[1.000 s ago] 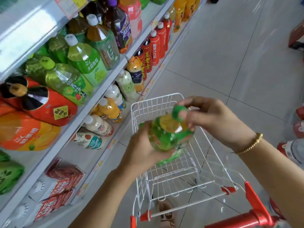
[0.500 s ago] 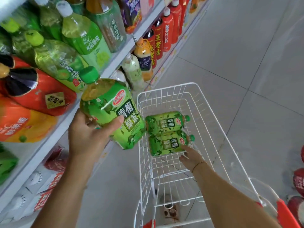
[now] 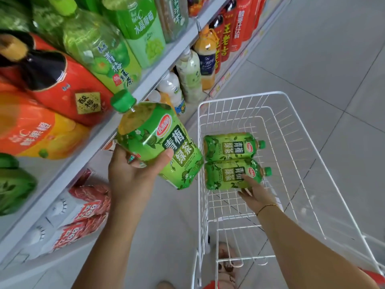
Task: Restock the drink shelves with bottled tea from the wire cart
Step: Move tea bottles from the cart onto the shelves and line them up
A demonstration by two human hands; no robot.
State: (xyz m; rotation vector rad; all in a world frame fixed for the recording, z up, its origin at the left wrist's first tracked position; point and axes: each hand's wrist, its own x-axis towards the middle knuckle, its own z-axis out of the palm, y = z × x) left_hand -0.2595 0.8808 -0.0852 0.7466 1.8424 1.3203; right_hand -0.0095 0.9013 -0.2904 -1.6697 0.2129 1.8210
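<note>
Bottle [image 3: 154, 138] in my left hand [image 3: 131, 176], fingers curled round it; right hand [image 3: 255, 193] straight-fingered on cart bottle [image 3: 225, 174]; one-handed, it may slip.

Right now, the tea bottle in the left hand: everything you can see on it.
The held tea bottle is clear plastic, yellowish liquid showing at the shoulder, with a green screw cap and a green leaf-print label bearing white characters and a red oval logo. It is tilted, cap pointing up-left toward the shelf, in the air beside the wire cart. The left hand grips its body, thumb on the label.
</note>
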